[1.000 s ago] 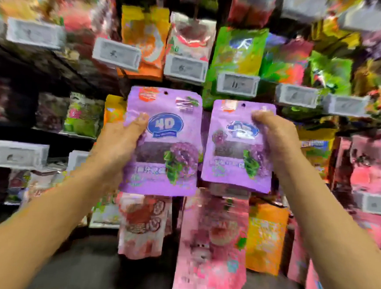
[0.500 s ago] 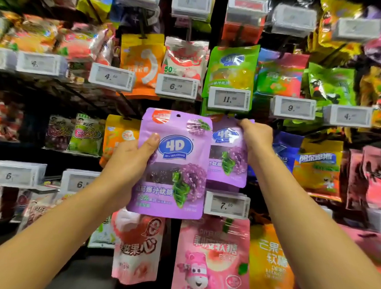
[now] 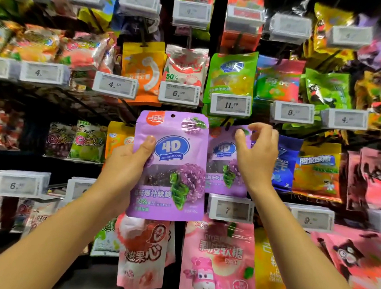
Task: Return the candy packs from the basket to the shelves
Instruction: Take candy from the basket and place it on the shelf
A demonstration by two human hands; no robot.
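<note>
The left hand (image 3: 127,163) grips a purple candy pack (image 3: 170,165) by its left edge, thumb pressed on the front beside the blue "4D" oval, the fingers hidden behind the pack. This held pack is the landmark. Just right of it the right hand (image 3: 257,156) hovers with thumb and fingers loosely spread at the top of a second purple pack (image 3: 222,165), which hangs on the shelf display partly covered by the held pack — whether the fingertips touch it cannot be told. The held pack reads "4D" and "3D + DELICIOUS", with Chinese lettering and "50%" lower down; its small print is too blurred to read. Below the second pack sits a price tag (image 3: 230,209) showing "7". Above the held pack, tags read "6.09" (image 3: 179,93) and "11.99" (image 3: 230,105). Below it hang pink packs (image 3: 217,259) — cut off by the lower frame edge.
</note>
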